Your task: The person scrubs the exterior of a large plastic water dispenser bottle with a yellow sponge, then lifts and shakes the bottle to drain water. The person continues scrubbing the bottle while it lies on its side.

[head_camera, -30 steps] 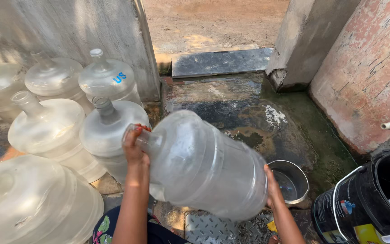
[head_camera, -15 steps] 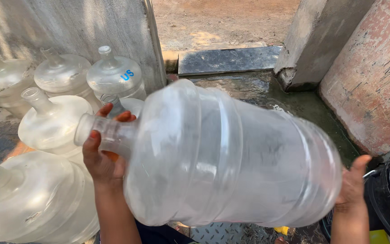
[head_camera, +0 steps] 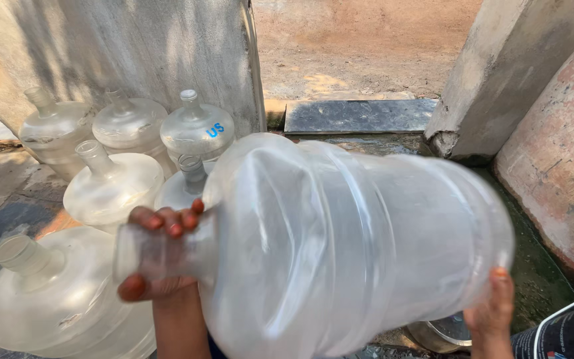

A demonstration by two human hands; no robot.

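- Fingers [head_camera: 167, 221] of the left hand [head_camera: 157, 256] curl tightly around the neck of a large clear plastic water jug [head_camera: 340, 246], thumb underneath, red-painted nails showing over the top.
- Right hand [head_camera: 493, 306] cups the jug's flat bottom end from below, fingers spread against the plastic; only the thumb side and wrist are visible.
- Held between both hands, the jug lies on its side in mid-air, close to the camera, mouth pointing left and base to the right.
- Behind and to the left, six more clear plastic jugs [head_camera: 111, 186] stand upright on wet paving, grouped against a grey concrete wall [head_camera: 134, 53].
- One of them, the nearest clear jug [head_camera: 54, 299], sits just beside the left forearm.
- Below the held jug's base, a round metal bowl [head_camera: 443, 332] peeks out on the ground.
- At the lower right corner, part of a black container [head_camera: 566, 336] shows beside a reddish plastered wall [head_camera: 559, 179].
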